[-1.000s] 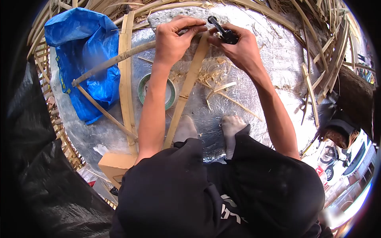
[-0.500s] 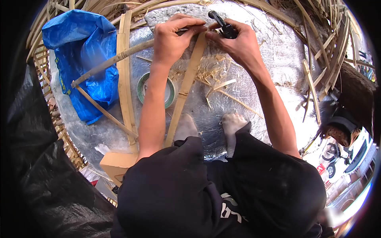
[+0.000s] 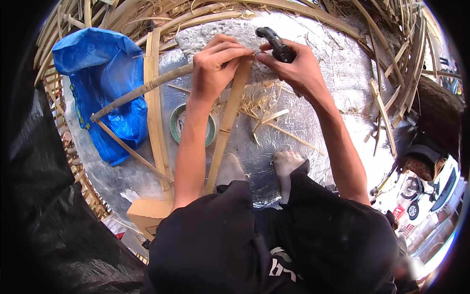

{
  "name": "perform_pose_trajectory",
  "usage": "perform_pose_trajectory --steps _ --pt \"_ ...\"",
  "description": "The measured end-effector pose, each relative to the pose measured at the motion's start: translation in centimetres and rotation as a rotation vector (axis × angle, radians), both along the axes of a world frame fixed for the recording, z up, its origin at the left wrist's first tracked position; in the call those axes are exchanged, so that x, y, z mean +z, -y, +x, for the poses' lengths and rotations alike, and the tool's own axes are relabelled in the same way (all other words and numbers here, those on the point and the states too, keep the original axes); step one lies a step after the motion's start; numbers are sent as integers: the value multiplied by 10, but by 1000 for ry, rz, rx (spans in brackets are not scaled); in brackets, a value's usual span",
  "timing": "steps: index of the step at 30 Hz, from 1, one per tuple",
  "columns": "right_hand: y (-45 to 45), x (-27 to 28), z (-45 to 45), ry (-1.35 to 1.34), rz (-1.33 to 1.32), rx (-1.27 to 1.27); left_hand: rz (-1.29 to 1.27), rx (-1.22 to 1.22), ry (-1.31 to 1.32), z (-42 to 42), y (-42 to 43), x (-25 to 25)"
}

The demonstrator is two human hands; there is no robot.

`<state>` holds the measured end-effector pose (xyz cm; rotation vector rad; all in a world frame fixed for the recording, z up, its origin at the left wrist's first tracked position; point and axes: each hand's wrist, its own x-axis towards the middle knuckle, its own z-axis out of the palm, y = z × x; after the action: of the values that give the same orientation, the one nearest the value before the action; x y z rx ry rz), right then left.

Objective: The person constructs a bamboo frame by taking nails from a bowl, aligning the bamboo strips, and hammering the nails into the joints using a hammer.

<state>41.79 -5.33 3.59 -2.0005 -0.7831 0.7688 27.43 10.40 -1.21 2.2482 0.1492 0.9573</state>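
Observation:
My left hand (image 3: 218, 66) is closed in a pinch above the upper end of a flat bamboo strip (image 3: 229, 115). What its fingertips hold is too small to make out. A wooden stick (image 3: 142, 90) runs from lower left up to that hand and goes out of sight behind it; whether the hand grips it is hidden. In my right hand (image 3: 298, 66) is a black hand tool with a curved end (image 3: 276, 44), its exact kind unclear. Both hands' fingertips almost meet over the strip, which slopes down between my forearm and foot.
A blue plastic sheet (image 3: 110, 73) lies at left beside another upright bamboo strip (image 3: 152, 98). A green-rimmed round object (image 3: 211, 132) sits behind my left forearm. Shavings (image 3: 254, 100) litter the silvery mat (image 3: 338, 93). Split bamboo (image 3: 413, 73) piles around the edge; a cardboard box (image 3: 147, 210) stands lower left.
The whole view has shifted, so everything sits slightly lower. Both hands stay close together over the strip's end, and the black tool is still in my right hand.

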Motion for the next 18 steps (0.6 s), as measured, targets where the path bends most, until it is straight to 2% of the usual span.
perform_pose_trajectory --steps 2,4,5,8,9,10,13,18 --pt "7 6 -1 -54 -13 -31 -116 -6 5 0 -1 -3" --pt "17 13 -8 -399 109 -306 -138 18 26 3 2 0" --pt "21 19 -12 -441 164 -291 -165 26 15 3 4 3" --pt "31 29 -28 -334 120 -281 -204 43 -4 4 7 8" --pt "33 32 -32 -340 29 -252 -190 33 -18 3 6 8" --pt "34 22 -34 -150 17 -185 -176 26 -33 1 5 8" --pt "36 29 -48 -176 -51 -157 -69 70 6 3 5 9" --pt "34 28 -54 -245 -55 -111 -94 59 -3 6 2 4"
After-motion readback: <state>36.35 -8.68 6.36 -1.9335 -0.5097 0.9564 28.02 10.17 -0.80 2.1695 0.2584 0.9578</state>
